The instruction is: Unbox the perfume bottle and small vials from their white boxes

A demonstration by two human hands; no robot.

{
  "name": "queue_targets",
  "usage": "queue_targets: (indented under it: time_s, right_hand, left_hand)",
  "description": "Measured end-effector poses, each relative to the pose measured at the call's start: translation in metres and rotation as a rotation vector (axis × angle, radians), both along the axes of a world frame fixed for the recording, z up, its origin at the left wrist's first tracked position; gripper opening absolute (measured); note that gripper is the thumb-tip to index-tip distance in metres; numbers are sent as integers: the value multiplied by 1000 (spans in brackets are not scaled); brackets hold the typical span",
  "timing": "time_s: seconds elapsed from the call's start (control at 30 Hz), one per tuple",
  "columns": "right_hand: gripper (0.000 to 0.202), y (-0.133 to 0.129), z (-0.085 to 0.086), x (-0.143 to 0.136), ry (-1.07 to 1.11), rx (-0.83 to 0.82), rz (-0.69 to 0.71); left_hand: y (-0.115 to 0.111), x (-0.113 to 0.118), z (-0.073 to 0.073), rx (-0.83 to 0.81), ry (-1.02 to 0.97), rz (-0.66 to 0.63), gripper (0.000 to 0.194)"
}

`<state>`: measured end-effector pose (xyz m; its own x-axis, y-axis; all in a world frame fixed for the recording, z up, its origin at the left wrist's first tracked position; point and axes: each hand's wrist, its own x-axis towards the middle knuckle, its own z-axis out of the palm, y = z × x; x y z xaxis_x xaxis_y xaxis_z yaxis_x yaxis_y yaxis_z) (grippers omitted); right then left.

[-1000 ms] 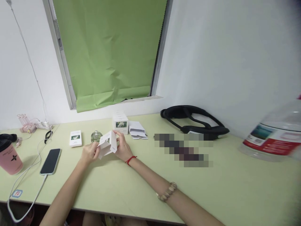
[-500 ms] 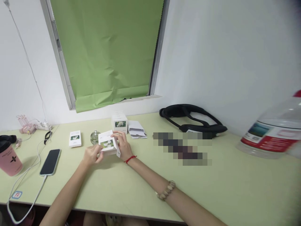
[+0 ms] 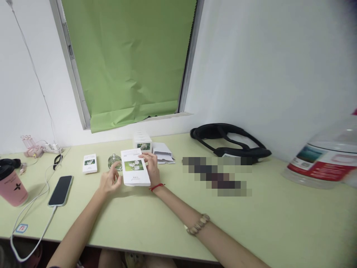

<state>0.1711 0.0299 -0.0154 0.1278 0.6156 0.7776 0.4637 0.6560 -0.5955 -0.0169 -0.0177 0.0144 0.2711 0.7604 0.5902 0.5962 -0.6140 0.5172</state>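
A white cardboard box (image 3: 135,167) printed with white flowers is gripped by my right hand (image 3: 152,166), its fingers on the upper right side. The front of the box faces up toward me. My left hand (image 3: 110,181) is just left of the box, apart from it, with thumb and forefinger spread and nothing visible between them. Behind that hand stands a round clear glass bottle (image 3: 114,161), partly covered by the fingers. Farther left a similar white box (image 3: 89,163) lies on the table. A row of such boxes (image 3: 143,145) stands behind the held one.
Folded white cardboard (image 3: 162,152) lies by the row. At left are a phone (image 3: 60,191) on a white cable, a pink cup (image 3: 12,186) and a power strip (image 3: 51,148). A black headset-like frame (image 3: 231,141) and a large bottle (image 3: 320,156) stand at right.
My left hand has let go of the box and moved slightly left, fingers parting. The box has turned in my right hand, and its side flap no longer shows.
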Motion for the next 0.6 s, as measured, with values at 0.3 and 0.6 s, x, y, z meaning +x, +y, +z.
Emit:
queue_targets:
  time_s: [0.3,0.6]
  right_hand:
    - [28,-8,5,-1,-132,-4,-12]
    - [26,-9,6,-4,-85,22,34]
  left_hand:
    - [12,7,2,-468,-532,-65,64]
    - [12,1,14,-524,-639,-161,48]
